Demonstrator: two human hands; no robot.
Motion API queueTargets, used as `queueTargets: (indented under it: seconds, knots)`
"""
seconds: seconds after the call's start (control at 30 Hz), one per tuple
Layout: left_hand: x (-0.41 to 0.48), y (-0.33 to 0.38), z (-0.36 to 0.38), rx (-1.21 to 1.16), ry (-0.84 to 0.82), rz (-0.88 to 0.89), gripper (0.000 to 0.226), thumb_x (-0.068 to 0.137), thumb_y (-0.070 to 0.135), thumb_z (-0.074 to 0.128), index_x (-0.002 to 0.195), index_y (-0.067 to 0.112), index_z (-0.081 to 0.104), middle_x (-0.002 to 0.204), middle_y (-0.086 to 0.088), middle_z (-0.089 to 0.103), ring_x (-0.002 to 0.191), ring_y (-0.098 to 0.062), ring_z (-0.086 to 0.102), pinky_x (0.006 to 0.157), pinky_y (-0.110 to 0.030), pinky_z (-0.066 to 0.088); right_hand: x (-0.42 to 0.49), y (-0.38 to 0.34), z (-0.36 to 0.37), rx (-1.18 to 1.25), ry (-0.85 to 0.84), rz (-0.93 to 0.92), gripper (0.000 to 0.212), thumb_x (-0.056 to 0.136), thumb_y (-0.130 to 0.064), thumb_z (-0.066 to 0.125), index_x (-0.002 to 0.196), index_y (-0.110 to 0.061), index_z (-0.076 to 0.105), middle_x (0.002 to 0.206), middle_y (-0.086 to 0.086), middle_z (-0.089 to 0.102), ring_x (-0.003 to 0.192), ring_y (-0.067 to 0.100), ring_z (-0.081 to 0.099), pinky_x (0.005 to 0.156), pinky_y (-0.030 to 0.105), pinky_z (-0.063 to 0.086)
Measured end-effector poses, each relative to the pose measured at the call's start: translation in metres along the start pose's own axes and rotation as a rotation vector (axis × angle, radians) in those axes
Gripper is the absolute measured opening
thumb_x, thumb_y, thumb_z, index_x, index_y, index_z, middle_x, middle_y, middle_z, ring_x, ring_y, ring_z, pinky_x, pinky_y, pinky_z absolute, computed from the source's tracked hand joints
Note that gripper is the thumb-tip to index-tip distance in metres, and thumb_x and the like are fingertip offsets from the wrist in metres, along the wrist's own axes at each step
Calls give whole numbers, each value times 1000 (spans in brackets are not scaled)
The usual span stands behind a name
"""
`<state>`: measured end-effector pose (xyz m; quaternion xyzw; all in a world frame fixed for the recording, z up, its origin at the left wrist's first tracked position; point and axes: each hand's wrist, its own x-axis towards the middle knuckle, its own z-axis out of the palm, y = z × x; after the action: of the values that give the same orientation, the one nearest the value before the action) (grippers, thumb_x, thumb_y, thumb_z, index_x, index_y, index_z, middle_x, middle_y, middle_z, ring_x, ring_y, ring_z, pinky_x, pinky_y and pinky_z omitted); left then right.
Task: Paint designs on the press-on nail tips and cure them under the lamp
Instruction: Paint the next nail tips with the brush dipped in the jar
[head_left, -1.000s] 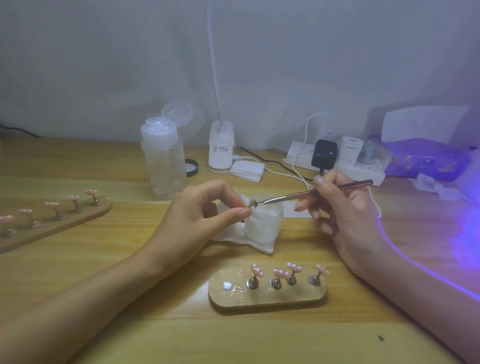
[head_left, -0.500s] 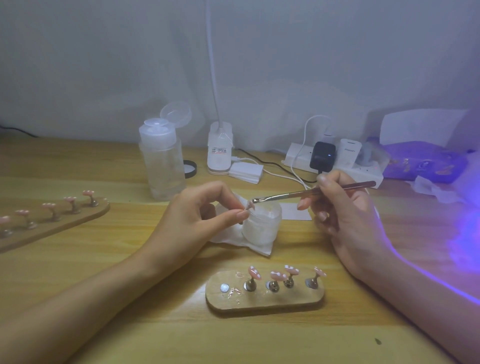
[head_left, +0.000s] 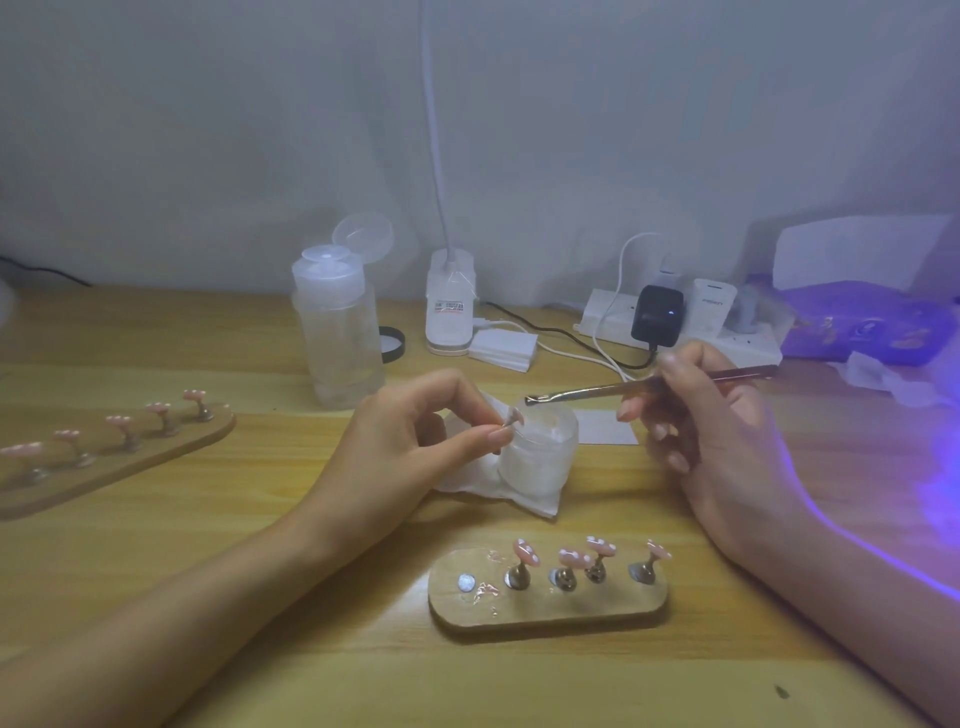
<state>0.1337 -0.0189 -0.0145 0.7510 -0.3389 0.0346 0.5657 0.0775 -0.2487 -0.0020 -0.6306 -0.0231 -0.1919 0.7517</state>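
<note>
My left hand (head_left: 410, 441) pinches a small pink nail tip (head_left: 513, 417) between thumb and forefinger, beside a frosted white jar (head_left: 540, 452) standing on a tissue (head_left: 524, 496). My right hand (head_left: 711, 421) grips a thin metal tool (head_left: 613, 388); its tip hovers just above and right of the nail tip, apart from it. In front lies a wooden holder (head_left: 550, 605) with several pink nail tips on metal stands and one bare spot at its left. A second wooden holder (head_left: 104, 457) with several pink tips lies at the left.
A clear pump bottle (head_left: 337, 332) with its cap flipped up stands behind my left hand. A white desk lamp base (head_left: 451, 306), power strip (head_left: 727, 332) with plugs and cables sit at the back. Purple light glows at the right over a purple packet (head_left: 862, 322).
The tool's tip has lifted off the nail tip and drawn slightly right and up. My left hand stays by the jar, still pinching the nail tip.
</note>
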Motion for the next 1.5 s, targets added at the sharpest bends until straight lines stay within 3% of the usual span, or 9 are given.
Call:
queueTargets:
  seconds: [0.17, 0.33, 0.47, 0.53, 0.63, 0.77, 0.9, 1.1, 1.5]
  knots:
    - [1, -1, -1, 1, 1, -1, 23, 77, 45, 72, 75, 22, 66, 61, 10, 58, 47, -7, 32, 45, -16, 27, 1, 3, 0, -13, 20, 53, 27, 98, -16, 54, 73, -19, 43, 60, 8, 64, 48, 7, 42, 37, 15, 29]
    - [1, -1, -1, -8, -12, 1, 14, 81, 34, 74, 75, 24, 66, 68, 15, 63, 47, -6, 33, 46, -13, 28, -1, 0, 1, -13, -27, 19, 23, 90, -31, 57, 76, -18, 45, 64, 6, 67, 50, 8, 45, 39, 15, 32]
    - [1, 0, -1, -13, -18, 16, 13, 82, 34, 74, 75, 26, 66, 74, 16, 65, 47, -6, 32, 46, -12, 28, 1, 3, 0, 7, 24, 58, 26, 97, -18, 54, 73, -19, 44, 60, 8, 64, 48, 6, 42, 37, 14, 29]
    - [1, 0, -1, -10, -14, 14, 12, 82, 33, 74, 75, 26, 67, 76, 16, 66, 48, -8, 33, 46, -13, 28, 2, 2, -1, 36, 11, 48, 25, 96, -23, 55, 74, -19, 45, 61, 7, 65, 49, 7, 43, 38, 15, 30]
    - [1, 0, -1, 4, -7, 21, 11, 82, 32, 73, 76, 25, 67, 74, 16, 65, 48, -7, 32, 46, -14, 27, 1, 1, 1, 13, -43, 34, 22, 89, -30, 58, 75, -18, 45, 63, 8, 66, 51, 8, 45, 39, 15, 32]
    - [1, 1, -1, 21, -6, 47, 11, 84, 28, 72, 77, 22, 67, 66, 20, 60, 46, -5, 30, 47, -10, 26, 2, 3, -1, 41, 12, 55, 24, 97, -20, 54, 75, -17, 44, 61, 8, 65, 49, 7, 43, 38, 15, 31]
    - [0, 1, -1, 49, 1, 68, 11, 85, 25, 72, 78, 19, 66, 59, 24, 54, 46, -3, 27, 46, -11, 24, 1, 2, 1, 8, -50, 25, 25, 92, -29, 60, 76, -18, 45, 64, 7, 66, 52, 8, 46, 39, 15, 32]
    - [0, 2, 0, 63, 0, 79, 8, 85, 27, 72, 80, 23, 67, 74, 17, 62, 48, -8, 29, 48, -13, 27, 1, 1, 0, 10, -12, -1, 25, 97, -25, 57, 75, -19, 46, 63, 7, 66, 50, 9, 44, 40, 15, 32]
    - [0, 2, 0, 71, 0, 101, 9, 87, 22, 72, 80, 18, 67, 65, 23, 58, 47, -4, 28, 47, -11, 26, -1, 1, 1, -23, -61, -3, 25, 94, -31, 60, 73, -21, 50, 65, 9, 68, 50, 10, 48, 39, 15, 34]
